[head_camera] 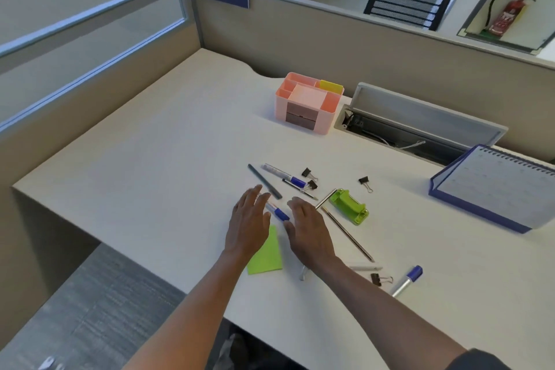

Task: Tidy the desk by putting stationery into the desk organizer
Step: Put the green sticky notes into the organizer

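A pink desk organizer (306,111) stands at the back of the desk with a yellow pad in one slot. Scattered stationery lies in front of me: a dark pen (264,181), a blue-capped marker (283,175), a second blue-capped marker (277,212) between my hands, a green hole punch (350,207), a long pencil (348,234), black binder clips (364,181) and a green sticky pad (267,255). My left hand (250,219) and my right hand (309,227) hover flat over the desk, fingers apart, holding nothing.
A blue spiral desk calendar (495,189) stands at the right. An open cable tray (414,132) lies behind it, beside the organizer. Another marker (407,281), a white pen (365,267) and a binder clip (380,279) lie near the front edge. Cubicle partitions (300,33) wall the back and left.
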